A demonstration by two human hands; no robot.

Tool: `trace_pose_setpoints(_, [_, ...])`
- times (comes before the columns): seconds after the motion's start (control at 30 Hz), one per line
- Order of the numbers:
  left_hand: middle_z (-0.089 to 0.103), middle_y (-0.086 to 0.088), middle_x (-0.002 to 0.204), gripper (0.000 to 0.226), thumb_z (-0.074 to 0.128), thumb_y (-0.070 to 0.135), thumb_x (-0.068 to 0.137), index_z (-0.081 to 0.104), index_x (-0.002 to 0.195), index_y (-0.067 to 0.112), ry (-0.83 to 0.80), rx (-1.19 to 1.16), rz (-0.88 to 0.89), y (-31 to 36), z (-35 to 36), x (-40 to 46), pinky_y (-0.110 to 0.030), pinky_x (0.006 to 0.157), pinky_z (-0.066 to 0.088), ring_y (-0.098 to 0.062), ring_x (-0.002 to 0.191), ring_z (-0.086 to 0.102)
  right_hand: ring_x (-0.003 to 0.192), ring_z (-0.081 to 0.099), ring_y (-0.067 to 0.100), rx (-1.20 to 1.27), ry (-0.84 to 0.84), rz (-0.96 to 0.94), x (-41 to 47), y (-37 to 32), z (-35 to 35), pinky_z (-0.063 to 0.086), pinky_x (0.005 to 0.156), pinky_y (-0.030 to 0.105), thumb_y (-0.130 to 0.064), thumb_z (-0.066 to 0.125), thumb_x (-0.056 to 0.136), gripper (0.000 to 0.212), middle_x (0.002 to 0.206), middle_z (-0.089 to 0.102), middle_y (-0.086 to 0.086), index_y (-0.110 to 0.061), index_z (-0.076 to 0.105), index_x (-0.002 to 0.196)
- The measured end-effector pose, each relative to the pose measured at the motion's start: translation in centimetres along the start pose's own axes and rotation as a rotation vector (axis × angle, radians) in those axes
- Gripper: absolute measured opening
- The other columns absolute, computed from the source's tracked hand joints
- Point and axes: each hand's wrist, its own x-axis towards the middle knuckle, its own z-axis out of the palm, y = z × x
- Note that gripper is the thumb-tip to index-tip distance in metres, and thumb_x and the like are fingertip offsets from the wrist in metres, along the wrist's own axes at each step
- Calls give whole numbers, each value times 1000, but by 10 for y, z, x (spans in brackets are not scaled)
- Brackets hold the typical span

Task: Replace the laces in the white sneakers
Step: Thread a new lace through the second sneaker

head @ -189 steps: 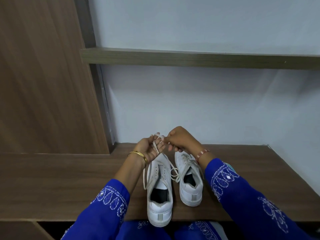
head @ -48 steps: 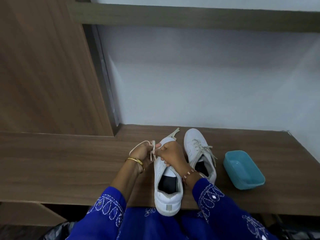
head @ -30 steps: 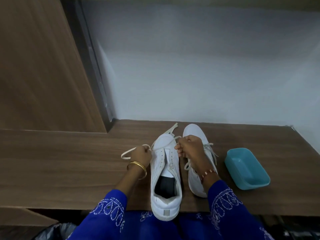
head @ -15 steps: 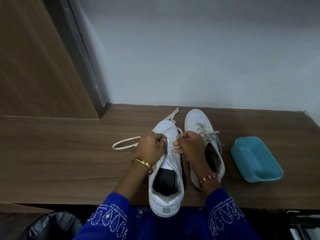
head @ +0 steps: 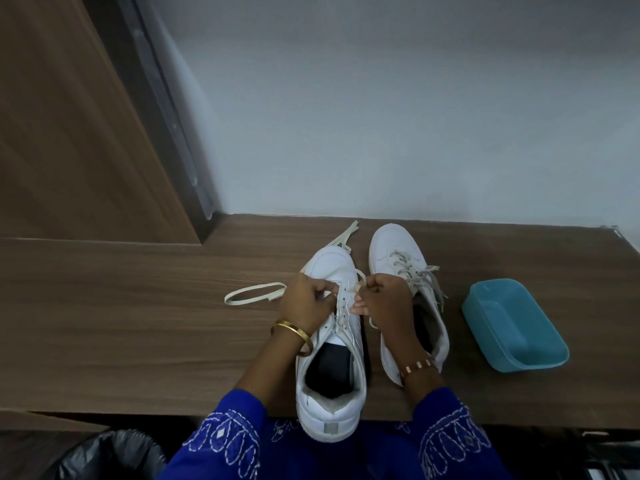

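The lace (head: 254, 294) is pinched by curled left hand (head: 306, 304) and right hand (head: 383, 298) over the near sneaker (head: 331, 344). Both are set on a wooden counter (head: 138, 323) against a grey wall (head: 398, 116).

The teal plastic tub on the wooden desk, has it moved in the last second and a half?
No. The teal plastic tub sits right of the laced white sneaker, apart from it as before; only the camera tilted.
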Motion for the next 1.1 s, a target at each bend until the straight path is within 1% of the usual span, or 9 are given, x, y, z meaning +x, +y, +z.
trace_pose_setpoints(0.1, [38, 7, 48, 14, 67, 9, 78, 75, 86, 17, 67, -85, -36, -2, 8, -2, -14, 49, 26, -4, 47, 33, 43, 55, 13, 16, 11, -2, -1, -2, 1, 55, 48, 27, 7, 48, 88, 30, 57, 56, 9, -7, 56, 63])
trace_pose_setpoints(0.27, [33, 11, 39, 14, 71, 3, 73, 75, 79, 15, 117, -192, -58, -5, 15, -1, -10, 45, 27, -4, 39, 39, 44, 53, 15, 23, 15, -7, 1, -3, 3, 50, 40, 20, 5, 50, 88, 28, 56, 54, 9, -6, 54, 62])
trace_pose_setpoints(0.43, [37, 7, 50, 11, 71, 10, 75, 71, 78, 20, 121, -156, -64, -4, 19, 0, -24, 63, 34, -8, 57, 38, 42, 54, 13, -15, 42, -22, 2, -1, 4, 48, 38, 19, 8, 46, 88, 32, 55, 53, 9, -8, 53, 61])
trace_pose_setpoints(0.57, [34, 9, 48, 15, 72, 10, 75, 72, 79, 24, 130, -159, -36, -7, 19, 0, -36, 70, 46, -8, 56, 31, 43, 55, 14, -42, 41, -33, 4, 1, 3, 49, 38, 19, 6, 50, 88, 28, 56, 55, 9, -7, 55, 63])
trace_pose_setpoints(0.7, [35, 8, 53, 15, 71, 11, 77, 72, 85, 23, 136, -138, -47, -2, 20, -3, -29, 75, 38, -14, 71, 39, 47, 56, 17, -112, 36, -52, 7, 4, 6, 55, 51, 32, 2, 58, 84, 14, 58, 57, 6, 6, 60, 71])
trace_pose_setpoints(0.83, [38, 6, 55, 13, 69, 12, 78, 72, 86, 21, 118, -106, -54, -1, 18, -3, -28, 75, 36, -16, 75, 40, 56, 59, 25, -187, 66, -93, 6, 5, 11, 55, 62, 47, -2, 66, 78, 21, 64, 61, 15, 16, 56, 73])
trace_pose_setpoints(0.9, [43, 2, 63, 13, 66, 13, 80, 71, 90, 20, 84, -44, -46, 0, 17, -2, -26, 79, 37, -18, 82, 44, 49, 56, 20, -165, 59, -85, 5, 5, 11, 56, 57, 42, 0, 66, 79, 21, 67, 62, 15, 18, 56, 75])
trace_pose_setpoints(1.03, [41, 0, 79, 18, 58, 6, 82, 71, 92, 13, 109, 78, -71, 6, 17, 1, -24, 80, 37, -22, 91, 50, 43, 54, 7, -126, 26, -65, 3, 2, 8, 48, 41, 17, 1, 65, 81, 8, 74, 63, 12, 9, 64, 79])
trace_pose_setpoints(1.1, [42, -4, 87, 19, 55, 2, 82, 71, 88, 11, 119, 90, -80, 7, 19, 1, -27, 82, 41, -27, 93, 53, 42, 54, 5, -129, 16, -68, 3, 2, 7, 48, 41, 16, 1, 65, 82, 8, 71, 61, 9, 9, 65, 83])
